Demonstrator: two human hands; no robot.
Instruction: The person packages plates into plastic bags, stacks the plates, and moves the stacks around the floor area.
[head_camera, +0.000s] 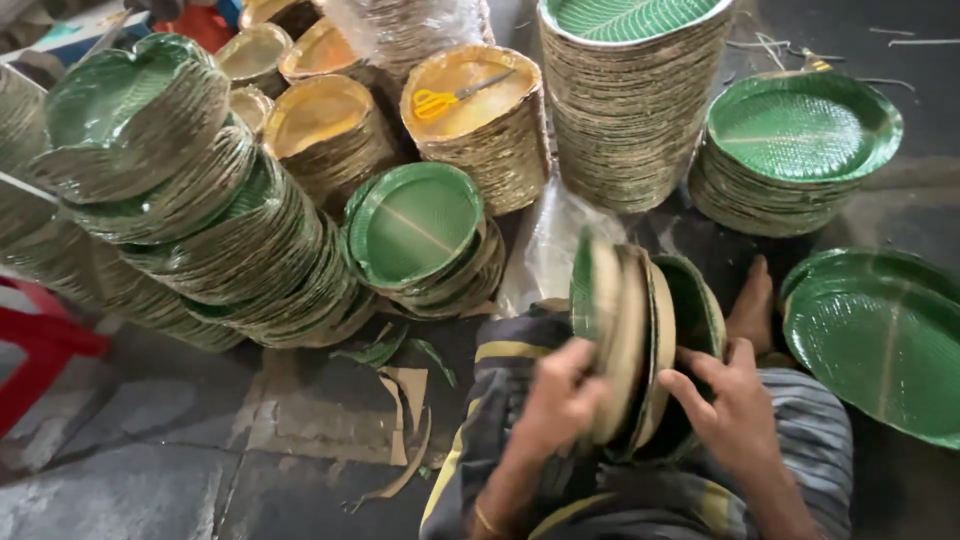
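Head view is showing a floor (150, 440) crowded with paper plates. At the far left, a red stool (40, 345) is being seen only in part. Beside it, a leaning pile of green plates (190, 220) is being supported by the floor, with cardboard scraps (400, 420) lying in front of it. Behind, several golden stacks (330, 125) are standing, and yellow scissors (445, 98) are being carried on top of one of them. A short green stack (420, 235) is lying just in front of the golden ones.

Near the middle, a bundle of plates (640, 320) is being held on edge over the person's lap. The left hand (560, 400) is being pressed against the left side of the bundle, fingers curled on its rim. The right hand (725, 405) is being pressed against the right side, fingers spread on the green face. So the bundle is being clamped between both hands.

Behind the bundle, a tall stack (635, 110) is standing. To the right, a lower green stack (795, 150) is being seen, and at the right edge a large green plate (880, 340) is lying near a bare foot (752, 305).
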